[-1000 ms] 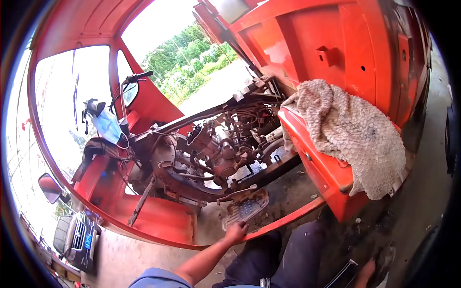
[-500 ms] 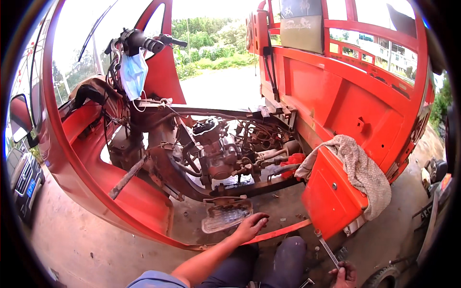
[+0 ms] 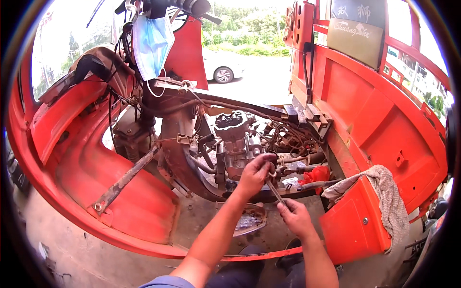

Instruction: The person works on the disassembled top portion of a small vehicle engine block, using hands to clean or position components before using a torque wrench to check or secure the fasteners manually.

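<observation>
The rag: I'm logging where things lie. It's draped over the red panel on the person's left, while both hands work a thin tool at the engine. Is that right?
Not quite. The head view shows the rag draped over the red panel on the person's right, not left. The rest holds: the left hand and right hand work a thin tool at the engine.

Tool [image 3: 276, 192] head and left hand [image 3: 254, 173] fingertips hidden behind the engine [image 3: 235, 144] fittings.
</observation>
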`<state>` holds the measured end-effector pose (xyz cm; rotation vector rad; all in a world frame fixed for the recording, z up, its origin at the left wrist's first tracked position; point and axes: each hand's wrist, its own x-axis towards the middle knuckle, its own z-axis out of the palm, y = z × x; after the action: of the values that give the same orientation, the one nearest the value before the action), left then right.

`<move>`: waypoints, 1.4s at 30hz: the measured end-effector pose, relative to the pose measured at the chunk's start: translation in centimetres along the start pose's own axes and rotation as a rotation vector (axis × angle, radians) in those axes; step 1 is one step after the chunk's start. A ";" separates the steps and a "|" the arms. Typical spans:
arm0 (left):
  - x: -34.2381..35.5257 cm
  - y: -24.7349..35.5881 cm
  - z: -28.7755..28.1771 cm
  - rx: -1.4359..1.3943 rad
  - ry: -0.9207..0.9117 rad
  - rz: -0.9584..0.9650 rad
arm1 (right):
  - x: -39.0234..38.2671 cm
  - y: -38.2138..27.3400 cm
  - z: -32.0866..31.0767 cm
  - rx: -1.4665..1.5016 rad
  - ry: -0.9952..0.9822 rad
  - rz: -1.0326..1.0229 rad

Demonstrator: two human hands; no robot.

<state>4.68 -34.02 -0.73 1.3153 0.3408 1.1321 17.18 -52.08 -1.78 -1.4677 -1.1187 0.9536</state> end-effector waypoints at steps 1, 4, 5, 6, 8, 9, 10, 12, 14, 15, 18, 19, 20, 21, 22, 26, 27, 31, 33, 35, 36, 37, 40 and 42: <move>3.3 0.5 -1.1 -0.002 0.044 0.002 | 2.4 -0.8 -0.5 0.114 -0.019 0.047; 14.5 3.6 -5.7 0.606 0.317 0.290 | 8.6 -2.0 -1.7 -0.031 0.013 -0.087; 18.5 3.8 -9.2 0.972 0.351 0.579 | 10.0 -3.5 -1.4 -0.029 -0.035 -0.055; 21.6 5.2 -11.3 1.253 0.221 0.583 | 11.8 -3.1 -2.1 -0.232 -0.005 -0.130; 27.2 7.2 -16.1 1.593 0.112 0.510 | 14.9 -2.3 -2.4 -0.543 0.068 -0.308; 29.0 8.4 -17.6 1.740 0.072 0.415 | 16.2 -2.3 -2.1 -0.658 0.124 -0.413; 29.8 8.6 -18.5 1.848 0.078 0.381 | 17.5 -2.3 -2.1 -0.713 0.139 -0.470; 32.2 7.8 -25.2 2.102 0.009 0.325 | 20.7 -3.0 -0.8 -0.808 0.134 -0.628; 32.0 7.0 -20.7 2.025 0.030 0.169 | 22.1 -4.4 -0.6 -0.957 0.180 -0.518; 31.2 7.2 -17.5 1.980 0.025 0.091 | 22.5 -4.5 -0.8 -1.031 0.204 -0.449; 31.7 7.2 -19.2 2.076 -0.098 0.084 | 25.9 -4.3 0.2 -1.149 0.220 -0.622; 31.6 7.5 -19.6 2.107 -0.157 0.105 | 26.8 -4.1 0.7 -1.167 0.227 -0.664; 31.5 7.6 -19.7 2.099 -0.164 0.150 | 27.7 -4.3 1.1 -1.194 0.262 -0.717; 31.5 7.8 -19.8 2.107 -0.145 0.152 | 28.3 -4.8 1.5 -1.176 0.259 -0.708; 31.3 8.0 -19.8 2.109 -0.120 0.151 | 29.1 -5.1 1.7 -1.208 0.252 -0.728; 31.3 8.3 -18.9 2.040 -0.076 0.078 | 31.4 -5.4 1.9 -1.284 0.226 -0.771; 31.1 8.6 -18.2 1.989 -0.090 0.028 | 31.6 -5.4 2.0 -1.274 0.233 -0.754; 30.1 9.6 -17.9 2.000 -0.079 0.048 | 31.8 -5.2 2.4 -1.215 0.266 -0.794; 29.9 9.9 -17.2 1.991 -0.050 0.041 | 31.6 -4.1 2.1 -1.183 0.295 -0.871; 29.6 9.7 -17.5 1.998 -0.039 0.046 | 30.0 -4.5 2.9 -1.019 0.247 -0.726; 29.7 9.5 -18.1 2.005 -0.042 0.059 | 29.6 -3.5 3.2 -0.900 0.263 -0.745; 29.9 9.6 -18.3 2.004 -0.041 0.082 | 28.9 -2.8 3.1 -0.790 0.285 -0.766; 30.2 9.1 -18.3 1.978 -0.026 0.082 | 26.0 -0.9 3.7 -0.067 0.180 -0.304; 30.1 9.4 -18.0 1.953 -0.011 0.065 | 25.4 -0.5 3.6 0.170 0.108 -0.220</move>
<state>0.77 -0.99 13.66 2.9380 1.6351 0.5793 20.15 -26.57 -2.19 -1.2172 -1.0681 0.7862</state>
